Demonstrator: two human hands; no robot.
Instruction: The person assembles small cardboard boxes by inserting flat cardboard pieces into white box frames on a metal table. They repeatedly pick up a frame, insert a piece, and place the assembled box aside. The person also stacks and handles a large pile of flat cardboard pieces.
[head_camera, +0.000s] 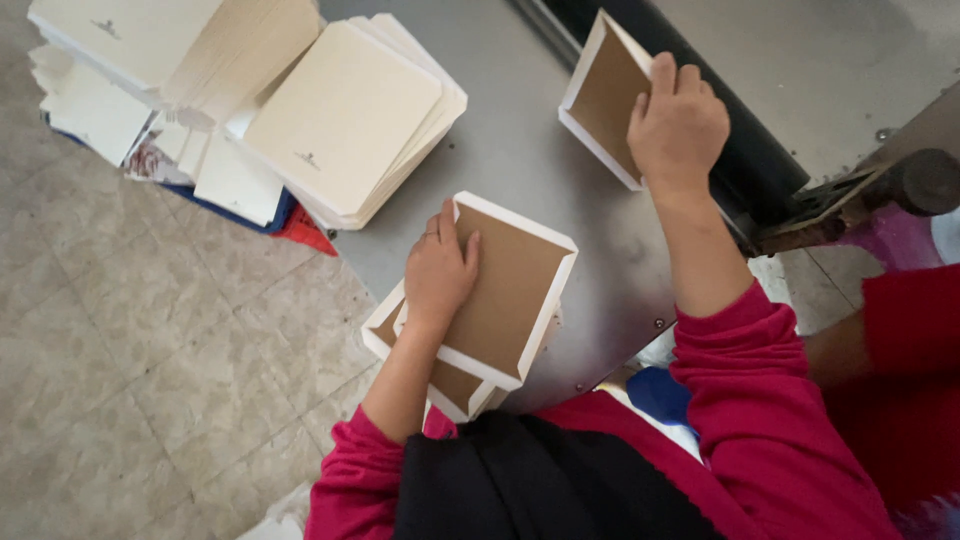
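My left hand (440, 270) lies flat in a shallow cardboard tray (515, 290) with a brown inside and white rim. That tray sits on top of another like it (455, 385) at the near edge of a grey metal table (510, 150). My right hand (677, 125) grips a third brown-and-white tray (603, 95), tilted up on its edge against a black roller (740, 150) at the table's far side.
Stacks of cream sheets and flat covers (345, 115) fill the table's far left, over blue and red material (295, 225). A tiled floor (150, 340) lies to the left. Machine parts (900, 185) stand at the right.
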